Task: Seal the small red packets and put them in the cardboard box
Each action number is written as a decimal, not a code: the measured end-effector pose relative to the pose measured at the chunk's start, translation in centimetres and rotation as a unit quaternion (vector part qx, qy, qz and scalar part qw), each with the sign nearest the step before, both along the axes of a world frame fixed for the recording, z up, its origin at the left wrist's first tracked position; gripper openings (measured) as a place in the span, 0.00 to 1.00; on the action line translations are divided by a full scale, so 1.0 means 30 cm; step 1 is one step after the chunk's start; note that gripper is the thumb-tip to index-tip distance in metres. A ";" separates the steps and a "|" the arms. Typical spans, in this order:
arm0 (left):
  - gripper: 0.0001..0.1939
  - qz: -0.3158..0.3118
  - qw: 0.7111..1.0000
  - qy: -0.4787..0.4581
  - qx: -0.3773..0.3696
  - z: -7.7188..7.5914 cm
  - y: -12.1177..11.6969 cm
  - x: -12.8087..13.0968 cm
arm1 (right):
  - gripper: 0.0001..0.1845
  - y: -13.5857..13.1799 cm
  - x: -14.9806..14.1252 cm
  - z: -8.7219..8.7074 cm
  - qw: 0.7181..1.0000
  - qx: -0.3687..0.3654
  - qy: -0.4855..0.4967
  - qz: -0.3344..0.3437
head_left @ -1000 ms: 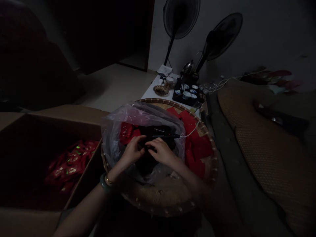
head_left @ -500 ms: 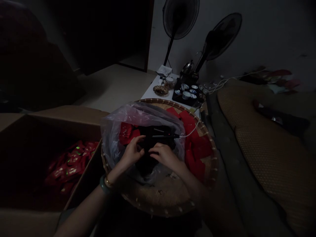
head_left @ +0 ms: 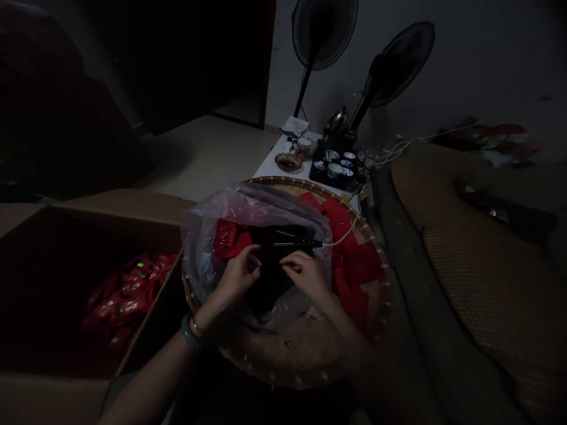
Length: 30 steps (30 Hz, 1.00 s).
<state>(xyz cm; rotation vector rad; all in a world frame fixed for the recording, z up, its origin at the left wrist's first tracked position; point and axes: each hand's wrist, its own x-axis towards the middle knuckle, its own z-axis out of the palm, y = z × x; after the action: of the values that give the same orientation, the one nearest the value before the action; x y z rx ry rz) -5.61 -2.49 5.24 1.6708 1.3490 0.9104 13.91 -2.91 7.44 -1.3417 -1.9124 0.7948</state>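
Observation:
My left hand [head_left: 239, 273], with a green bangle and a gold-coloured ring at the wrist, hovers over a dark mass [head_left: 268, 283] in a clear plastic bag [head_left: 199, 236]. Its fingers are curled, thumb and forefinger near each other. Facing it, my right hand [head_left: 305, 276] has its fingertips drawn together. Whatever lies between the fingers of both hands is lost in the dark. Just beyond the hands is a slim black device [head_left: 296, 242] with a small red light and a white cord. Red packets [head_left: 227, 234] lie in the bag beside my left hand.
The bag rests in a round woven tray [head_left: 287, 363], with red packets [head_left: 361, 262] on its right side. At left stands a cardboard box [head_left: 133, 203] holding shiny red packets [head_left: 133, 289]. A white table [head_left: 270, 165] with a tea set [head_left: 335, 170] is behind; two fans [head_left: 325, 29] stand beyond.
My right hand has moved slightly to the right, away from my left hand, and its fingers have drawn closer together. My left hand has shifted only a little. The black device stays put.

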 end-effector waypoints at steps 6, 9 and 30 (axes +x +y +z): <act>0.23 -0.002 1.000 -0.003 0.006 0.014 -0.001 0.011 | 0.15 -0.022 -0.024 -0.013 0.997 0.004 -0.062 0.049; 0.21 0.000 1.000 -0.004 0.007 0.016 -0.003 0.013 | 0.24 -0.031 -0.058 -0.043 0.993 -0.031 -0.080 0.086; 0.16 0.113 0.984 -0.134 -0.001 -0.016 0.036 -0.015 | 0.09 -0.070 -0.072 -0.110 0.996 0.051 -0.062 0.036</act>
<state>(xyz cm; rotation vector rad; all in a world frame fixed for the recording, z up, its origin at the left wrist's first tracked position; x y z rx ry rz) -6.07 -1.41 4.77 1.3535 1.3670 1.2178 11.75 -5.01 4.14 -1.2916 -2.0797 0.6527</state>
